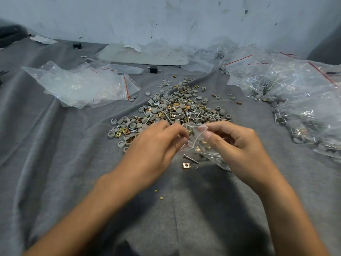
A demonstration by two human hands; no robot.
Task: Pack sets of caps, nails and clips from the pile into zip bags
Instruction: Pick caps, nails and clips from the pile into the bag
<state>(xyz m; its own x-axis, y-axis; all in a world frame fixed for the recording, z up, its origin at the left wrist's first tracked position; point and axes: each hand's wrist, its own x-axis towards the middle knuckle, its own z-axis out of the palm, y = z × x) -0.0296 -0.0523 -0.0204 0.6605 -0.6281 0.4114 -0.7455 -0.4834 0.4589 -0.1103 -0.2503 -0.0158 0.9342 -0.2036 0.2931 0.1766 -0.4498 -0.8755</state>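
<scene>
Centre frame: we pinch the small zip bag mouth between left hand and right hand, fingers closed on the plastic, apparently to keep it spread for filling. The pile lies just above; a loose nail and clip below.

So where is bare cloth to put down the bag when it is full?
Bare grey cloth lies left of the pile, below the empty bags, and also near you, between the forearms. It is crowded on the right, where filled bags are heaped. A loose nail and clip lie under the small bag that both hands hold.
</scene>
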